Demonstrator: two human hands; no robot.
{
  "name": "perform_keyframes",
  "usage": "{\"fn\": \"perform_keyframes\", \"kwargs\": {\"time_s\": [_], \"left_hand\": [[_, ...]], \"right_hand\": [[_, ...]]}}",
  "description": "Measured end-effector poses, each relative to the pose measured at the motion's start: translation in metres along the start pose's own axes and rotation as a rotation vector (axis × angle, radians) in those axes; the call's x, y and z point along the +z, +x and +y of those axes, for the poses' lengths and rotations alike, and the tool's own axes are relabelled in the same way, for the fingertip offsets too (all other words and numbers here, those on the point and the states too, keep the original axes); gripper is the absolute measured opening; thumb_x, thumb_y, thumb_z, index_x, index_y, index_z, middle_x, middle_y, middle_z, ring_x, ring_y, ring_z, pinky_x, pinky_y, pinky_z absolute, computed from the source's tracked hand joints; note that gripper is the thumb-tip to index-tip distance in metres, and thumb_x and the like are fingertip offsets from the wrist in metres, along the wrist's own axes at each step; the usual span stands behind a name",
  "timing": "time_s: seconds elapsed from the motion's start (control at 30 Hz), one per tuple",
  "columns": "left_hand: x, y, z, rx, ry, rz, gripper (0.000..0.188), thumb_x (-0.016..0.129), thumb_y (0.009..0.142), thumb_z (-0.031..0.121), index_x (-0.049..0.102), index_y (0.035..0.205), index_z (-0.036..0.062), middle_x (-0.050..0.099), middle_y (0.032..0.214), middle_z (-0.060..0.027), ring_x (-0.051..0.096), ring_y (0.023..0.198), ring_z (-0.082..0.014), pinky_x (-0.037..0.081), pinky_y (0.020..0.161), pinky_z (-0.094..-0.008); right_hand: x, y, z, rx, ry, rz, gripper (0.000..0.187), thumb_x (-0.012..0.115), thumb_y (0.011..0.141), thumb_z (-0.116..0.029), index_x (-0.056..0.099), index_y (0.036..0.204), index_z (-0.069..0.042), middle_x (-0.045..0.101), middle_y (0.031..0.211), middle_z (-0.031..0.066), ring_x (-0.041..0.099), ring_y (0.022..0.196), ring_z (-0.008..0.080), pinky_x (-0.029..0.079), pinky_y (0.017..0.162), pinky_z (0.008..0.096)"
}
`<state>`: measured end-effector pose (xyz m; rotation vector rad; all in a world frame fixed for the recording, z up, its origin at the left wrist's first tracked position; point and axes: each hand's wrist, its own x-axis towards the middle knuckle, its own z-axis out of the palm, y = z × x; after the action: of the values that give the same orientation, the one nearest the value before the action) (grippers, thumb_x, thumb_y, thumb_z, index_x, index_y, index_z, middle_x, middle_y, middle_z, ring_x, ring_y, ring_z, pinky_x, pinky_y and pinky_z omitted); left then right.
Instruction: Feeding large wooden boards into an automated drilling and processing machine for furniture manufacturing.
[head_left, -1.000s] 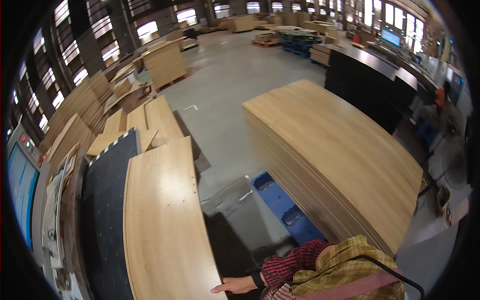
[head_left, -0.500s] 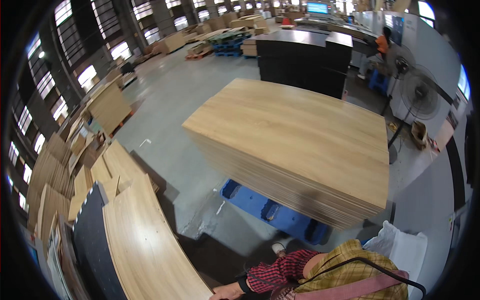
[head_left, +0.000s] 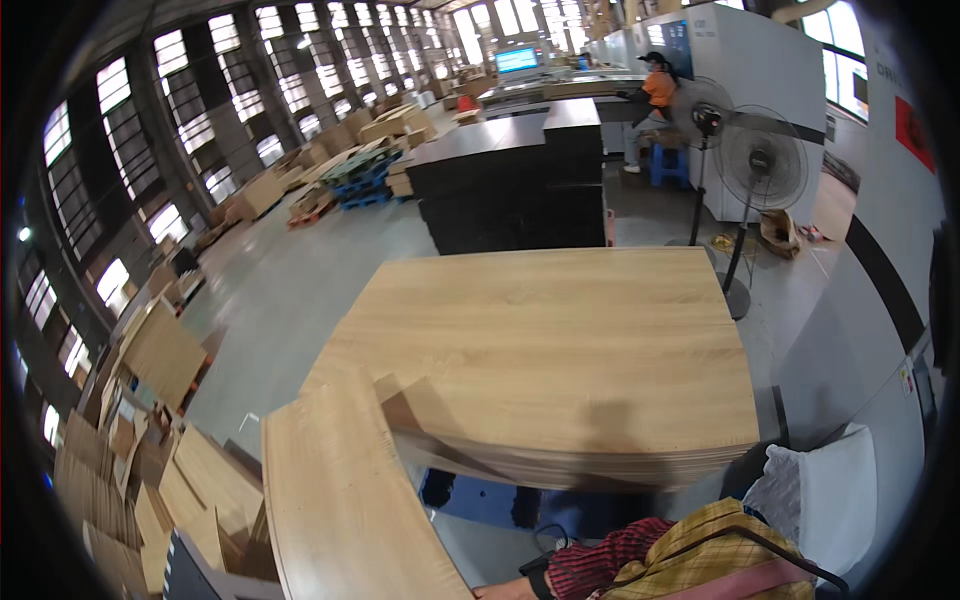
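Though thin (woodgrain), flat rectangular panel (head_left: 350, 500)

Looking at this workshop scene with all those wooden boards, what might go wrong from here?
The light wood panel in the foreground reaches past the big stack of wood sheets; its corner might knock the stack's edge. The person's arm in a red plaid sleeve sits low beside the panel, so a slipping board could pinch it. Loose boards crowd the floor at left, a likely trip hazard. The hands themselves are barely in view.
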<state>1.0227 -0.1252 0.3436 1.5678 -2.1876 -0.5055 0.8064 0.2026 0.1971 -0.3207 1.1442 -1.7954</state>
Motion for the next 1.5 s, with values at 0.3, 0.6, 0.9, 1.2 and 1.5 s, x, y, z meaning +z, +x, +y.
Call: {"fn": "perform_keyframes", "kwargs": {"time_s": [0.3,0.6,0.9,1.2,1.5], "left_hand": [[0.122,0.046,0.228,0.96,0.589,0.016,0.038,0.046,0.083,0.026,0.055,0.095,-0.0083,0.059,0.081,-0.0235,0.056,0.07,-0.0353,0.044,0.064,-0.0409],[0.306,0.019,0.482,1.216,0.16,-0.317,0.034,0.044,0.081,0.029,0.058,0.077,-0.0015,0.058,0.067,-0.0201,0.057,0.068,-0.0363,0.044,0.064,-0.0445],[0.433,-0.095,0.67,1.511,0.191,-0.752,0.036,0.043,0.083,0.029,0.061,0.086,-0.0023,0.06,0.086,-0.0205,0.056,0.081,-0.0357,0.043,0.072,-0.0419],[0.572,-0.183,0.758,1.92,-0.005,-0.761,0.037,0.038,0.079,0.027,0.062,0.07,-0.0006,0.058,0.069,-0.0212,0.056,0.063,-0.0396,0.044,0.063,-0.0436],[0.525,-0.193,0.817,1.864,-0.612,-1.075,0.028,0.048,0.082,0.023,0.06,0.091,-0.0013,0.059,0.088,-0.0218,0.057,0.081,-0.0367,0.044,0.072,-0.0371]], "right_hand": [[-0.143,-0.038,-0.054,-0.292,0.397,0.172,0.049,0.054,0.084,-0.021,0.036,0.124,0.001,0.046,0.12,0.0058,0.046,0.104,0.012,0.038,0.089,0.0278],[-0.17,-0.105,-0.067,-0.578,0.618,0.688,0.05,0.058,0.081,-0.014,0.036,0.125,-0.002,0.044,0.124,0.0052,0.044,0.109,0.0144,0.037,0.092,0.0289],[-0.125,-0.073,-0.072,-0.507,0.416,1.314,0.033,0.051,0.085,-0.028,0.05,0.107,-0.004,0.057,0.089,0.0075,0.054,0.09,0.0198,0.044,0.08,0.0331],[-0.179,-0.013,-0.043,-0.521,0.704,1.42,0.058,0.039,0.086,-0.048,0.043,0.118,0.0,0.057,0.103,0.0132,0.059,0.083,0.0211,0.047,0.075,0.0326],[-0.227,0.002,-0.062,-0.294,0.388,1.282,0.045,0.042,0.086,-0.048,0.057,0.08,-0.006,0.062,0.072,0.0036,0.058,0.066,0.0126,0.046,0.059,0.0244]]}}
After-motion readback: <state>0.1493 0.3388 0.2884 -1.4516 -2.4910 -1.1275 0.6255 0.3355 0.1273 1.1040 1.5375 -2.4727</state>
